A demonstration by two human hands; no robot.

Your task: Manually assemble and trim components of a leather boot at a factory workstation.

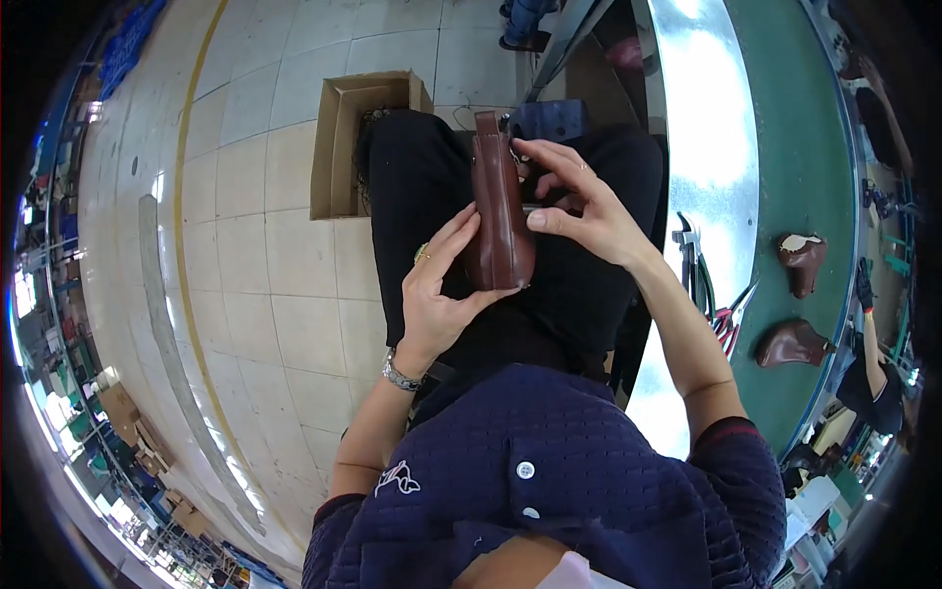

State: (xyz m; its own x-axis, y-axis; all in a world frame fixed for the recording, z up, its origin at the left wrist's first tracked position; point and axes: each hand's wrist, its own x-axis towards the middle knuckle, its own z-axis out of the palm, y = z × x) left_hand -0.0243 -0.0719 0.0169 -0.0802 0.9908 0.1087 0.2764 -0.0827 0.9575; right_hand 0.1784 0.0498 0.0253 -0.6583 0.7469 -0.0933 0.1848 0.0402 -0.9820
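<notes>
A brown leather boot (498, 221) stands over my lap with a strap-like tab sticking up at its top end. My left hand (439, 294) is closed around its lower left side, fingers along the flank and thumb under the near end. On the boot's right side my right hand (584, 201) has its index fingertip near the upper edge and its thumb lower down, against the side. The other fingers are curled in, partly hidden. Beside that thumb shows a small greyish sliver that I cannot make out.
To my right runs a metal ledge (702, 118) bearing a hammer (685, 236) and red-handled pliers (726, 319). Beyond it, a green belt (785, 137) carries two brown boots (803, 263). An open cardboard box (339, 147) stands left of my knee; a blue crate (551, 120) lies ahead.
</notes>
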